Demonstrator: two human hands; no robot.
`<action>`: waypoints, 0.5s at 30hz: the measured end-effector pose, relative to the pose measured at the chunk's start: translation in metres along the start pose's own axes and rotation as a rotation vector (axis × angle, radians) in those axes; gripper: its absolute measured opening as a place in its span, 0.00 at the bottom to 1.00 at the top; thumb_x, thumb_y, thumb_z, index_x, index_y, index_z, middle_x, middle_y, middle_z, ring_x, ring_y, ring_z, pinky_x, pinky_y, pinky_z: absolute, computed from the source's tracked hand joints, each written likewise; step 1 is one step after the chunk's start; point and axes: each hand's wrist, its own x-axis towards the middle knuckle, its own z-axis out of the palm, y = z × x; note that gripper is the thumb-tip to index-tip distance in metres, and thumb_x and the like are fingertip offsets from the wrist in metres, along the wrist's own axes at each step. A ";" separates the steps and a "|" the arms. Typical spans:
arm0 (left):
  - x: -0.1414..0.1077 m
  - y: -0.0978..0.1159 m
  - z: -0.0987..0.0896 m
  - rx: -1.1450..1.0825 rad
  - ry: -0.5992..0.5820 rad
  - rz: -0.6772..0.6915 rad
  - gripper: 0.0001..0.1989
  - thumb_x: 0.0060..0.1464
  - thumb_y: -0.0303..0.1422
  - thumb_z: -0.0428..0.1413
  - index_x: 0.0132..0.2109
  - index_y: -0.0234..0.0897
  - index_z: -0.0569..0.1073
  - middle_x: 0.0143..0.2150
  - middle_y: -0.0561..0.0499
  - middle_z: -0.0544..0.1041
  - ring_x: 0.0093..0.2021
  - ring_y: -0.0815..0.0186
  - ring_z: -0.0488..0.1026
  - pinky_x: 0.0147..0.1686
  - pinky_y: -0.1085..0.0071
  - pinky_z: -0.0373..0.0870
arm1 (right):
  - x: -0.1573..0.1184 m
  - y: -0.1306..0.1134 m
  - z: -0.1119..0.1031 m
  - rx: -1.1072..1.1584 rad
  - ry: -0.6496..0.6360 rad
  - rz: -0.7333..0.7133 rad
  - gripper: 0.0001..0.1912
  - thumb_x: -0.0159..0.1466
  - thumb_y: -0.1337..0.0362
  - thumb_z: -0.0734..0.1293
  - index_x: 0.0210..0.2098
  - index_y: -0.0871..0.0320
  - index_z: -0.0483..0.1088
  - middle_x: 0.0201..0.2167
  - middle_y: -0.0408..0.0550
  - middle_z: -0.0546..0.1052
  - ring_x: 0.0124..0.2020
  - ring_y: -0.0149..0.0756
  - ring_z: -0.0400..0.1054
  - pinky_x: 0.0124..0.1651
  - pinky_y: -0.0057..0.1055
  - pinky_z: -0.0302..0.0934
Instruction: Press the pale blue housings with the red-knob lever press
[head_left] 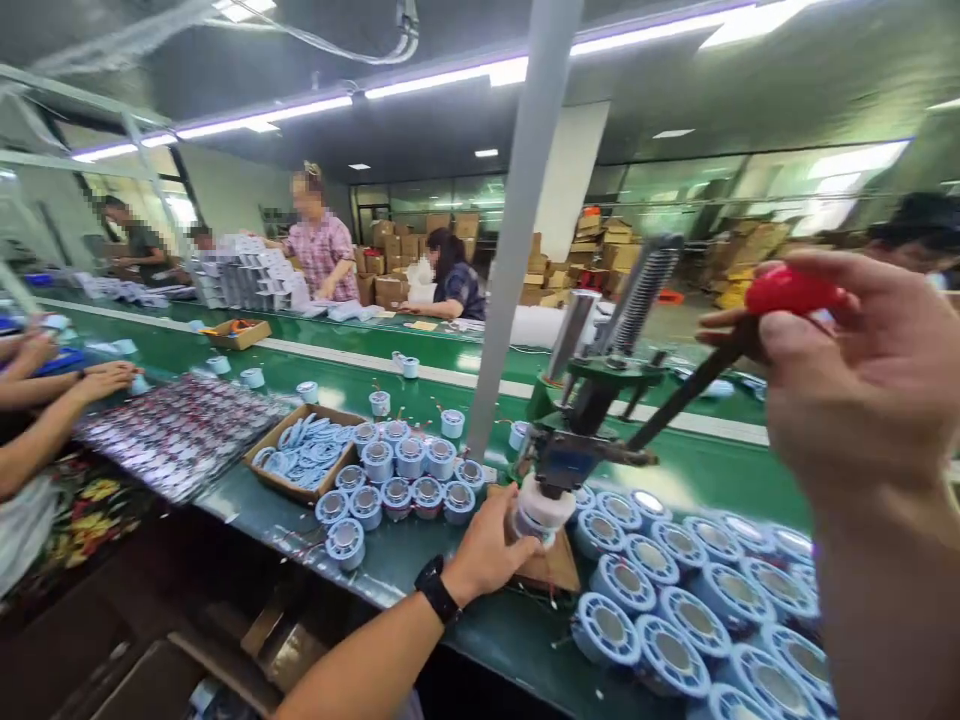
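Observation:
My left hand [495, 545], with a black watch at the wrist, is wrapped round a light blue round housing [531, 526] on a small brown board [551, 568]. Directly above, the white pressing head [546, 498] of a hand press [577, 420] meets the housing's top. My right hand [862, 340] grips the red knob [791, 291] at the end of the press lever [694, 385], which slants up to the right. Blue round housings with grey centres [679, 650] crowd the table right of the press, and a smaller group [409, 458] stands to its left.
A cardboard box of blue rings [307, 450] lies left of the housings. Beyond it is a flat array of small parts [184, 430]. A grey post [517, 240] rises behind the press. A co-worker's hands [105, 380] are at far left; other people sit or stand across the green line.

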 end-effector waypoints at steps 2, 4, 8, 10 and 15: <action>-0.009 0.005 -0.036 0.145 0.105 0.003 0.29 0.52 0.27 0.62 0.62 0.39 0.69 0.63 0.45 0.72 0.63 0.56 0.68 0.65 0.59 0.63 | 0.009 0.011 0.020 0.112 0.017 0.075 0.28 0.61 0.60 0.66 0.60 0.59 0.66 0.53 0.54 0.71 0.47 0.39 0.74 0.57 0.49 0.66; -0.014 0.001 -0.091 0.297 0.238 -0.034 0.22 0.57 0.27 0.57 0.59 0.40 0.72 0.61 0.46 0.73 0.63 0.59 0.68 0.66 0.59 0.62 | -0.028 0.022 0.034 0.145 0.096 0.118 0.32 0.59 0.60 0.67 0.62 0.56 0.62 0.60 0.55 0.67 0.56 0.43 0.70 0.62 0.52 0.61; -0.011 -0.032 -0.221 0.597 0.463 -0.280 0.13 0.66 0.29 0.51 0.54 0.33 0.72 0.57 0.41 0.73 0.60 0.55 0.68 0.64 0.49 0.62 | -0.166 0.052 0.058 0.048 0.181 0.324 0.47 0.54 0.52 0.72 0.68 0.61 0.52 0.63 0.63 0.63 0.63 0.55 0.62 0.62 0.59 0.57; -0.007 -0.055 -0.266 0.716 0.423 -0.409 0.12 0.65 0.35 0.56 0.52 0.33 0.73 0.53 0.44 0.75 0.55 0.56 0.73 0.58 0.50 0.69 | -0.219 0.067 0.073 -0.045 0.052 0.537 0.56 0.52 0.47 0.72 0.71 0.64 0.45 0.63 0.66 0.62 0.63 0.56 0.62 0.62 0.55 0.58; -0.005 -0.089 -0.287 0.954 0.204 -0.531 0.13 0.62 0.38 0.59 0.49 0.33 0.74 0.50 0.46 0.76 0.51 0.59 0.74 0.54 0.54 0.71 | -0.251 0.086 0.103 -0.159 -0.043 0.759 0.55 0.53 0.43 0.69 0.71 0.62 0.47 0.51 0.60 0.74 0.51 0.54 0.71 0.53 0.45 0.65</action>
